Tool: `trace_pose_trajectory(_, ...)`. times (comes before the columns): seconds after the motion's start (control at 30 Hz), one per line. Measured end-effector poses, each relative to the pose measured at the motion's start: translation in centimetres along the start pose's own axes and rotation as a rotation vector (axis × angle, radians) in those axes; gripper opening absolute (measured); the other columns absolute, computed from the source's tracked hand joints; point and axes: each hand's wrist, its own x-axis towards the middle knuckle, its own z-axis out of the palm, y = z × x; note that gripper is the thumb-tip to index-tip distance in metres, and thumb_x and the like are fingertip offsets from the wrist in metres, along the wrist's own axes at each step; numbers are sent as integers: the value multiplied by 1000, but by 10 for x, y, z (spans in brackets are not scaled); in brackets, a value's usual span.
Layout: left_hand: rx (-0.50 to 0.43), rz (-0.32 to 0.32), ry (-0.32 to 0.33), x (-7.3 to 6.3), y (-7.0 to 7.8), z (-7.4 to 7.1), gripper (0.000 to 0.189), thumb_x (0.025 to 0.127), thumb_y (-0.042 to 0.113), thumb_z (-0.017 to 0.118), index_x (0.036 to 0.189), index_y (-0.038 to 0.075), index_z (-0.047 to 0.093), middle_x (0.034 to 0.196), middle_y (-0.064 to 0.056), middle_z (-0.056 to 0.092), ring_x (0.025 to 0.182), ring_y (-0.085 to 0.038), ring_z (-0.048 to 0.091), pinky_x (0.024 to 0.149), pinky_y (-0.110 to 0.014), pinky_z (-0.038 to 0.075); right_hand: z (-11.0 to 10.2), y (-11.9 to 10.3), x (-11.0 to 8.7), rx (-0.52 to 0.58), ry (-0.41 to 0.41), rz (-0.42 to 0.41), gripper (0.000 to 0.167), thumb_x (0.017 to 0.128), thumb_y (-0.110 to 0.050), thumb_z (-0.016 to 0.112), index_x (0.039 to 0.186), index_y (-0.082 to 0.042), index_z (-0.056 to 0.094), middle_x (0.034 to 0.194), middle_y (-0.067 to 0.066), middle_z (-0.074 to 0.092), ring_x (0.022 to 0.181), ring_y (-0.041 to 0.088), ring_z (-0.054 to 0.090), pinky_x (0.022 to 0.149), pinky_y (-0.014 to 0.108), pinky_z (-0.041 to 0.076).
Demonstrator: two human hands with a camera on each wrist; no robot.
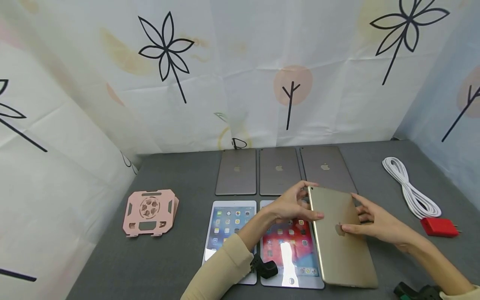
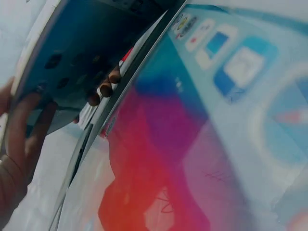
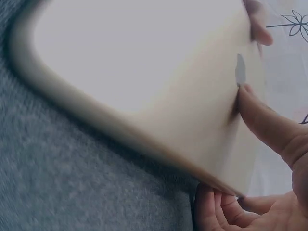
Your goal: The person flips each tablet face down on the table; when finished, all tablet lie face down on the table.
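A gold tablet (image 1: 346, 250) is tilted with its back toward the head camera, its far end raised. At its upper left edge my left hand (image 1: 294, 204) pinches it, thumb on the back and fingers beneath. My right hand (image 1: 378, 221) grips the right side, the thumb by the apple logo and the other fingers curled under the edge. In the right wrist view that thumb (image 3: 269, 120) presses on the back. Lit tablets lie to the left: one with a red and blue screen (image 1: 288, 250), partly under my left wrist, and one with a blue screen (image 1: 228, 221), partly behind my sleeve.
Three grey tablets (image 1: 236, 173) lie face down in a row at the back of the grey table (image 1: 180, 258). A pink ventilated stand (image 1: 150, 212) is at the left. On the right are a coiled white cable (image 1: 408, 187) and a red plug adapter (image 1: 439, 227).
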Motion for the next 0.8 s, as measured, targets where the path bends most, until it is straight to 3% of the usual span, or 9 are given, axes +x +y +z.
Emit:
trace_pose_trajectory(0.2,136,23,22,6,-5,4,79,82,-15,74,147,12,39,123,-1,55,104,-24,75,84,-35,61,-4,3,-3,-23,74,-3,108,93,-30,75,159,9,0,132,34,44,110,34,60,80,40,53)
trace_pose_trajectory(0.33,256,36,62,10,-7,7,78,81,-12,79,146,8,40,117,-2,55,92,-17,75,76,-28,61,-5,4,-4,-33,138,-11,107,91,-26,79,160,7,5,126,29,52,97,16,62,71,32,52)
trace_pose_trajectory(0.5,512,58,141,12,-9,11,81,77,4,89,146,6,46,109,-4,63,78,0,64,67,-18,54,-5,5,-3,-76,202,-33,103,87,-22,83,158,7,14,112,21,59,81,1,57,65,28,51)
trace_pose_trajectory(0.57,682,75,179,13,-10,12,83,75,15,92,147,7,50,112,-4,65,80,-1,60,68,-16,52,-6,6,-2,-112,209,-27,103,86,-24,84,157,8,16,111,20,60,84,4,58,65,27,51)
trace_pose_trajectory(0.67,902,78,223,16,-10,13,84,74,31,93,146,11,54,128,-3,64,104,-7,62,84,-17,52,-9,8,0,-159,208,-10,103,86,-26,84,155,12,19,114,23,58,95,19,59,67,29,50)
trace_pose_trajectory(0.8,1045,50,241,20,-11,15,83,75,41,91,145,14,57,147,-4,58,135,-16,55,105,-24,49,-12,11,3,-200,199,5,103,84,-29,85,152,14,21,121,30,49,107,40,50,75,38,49)
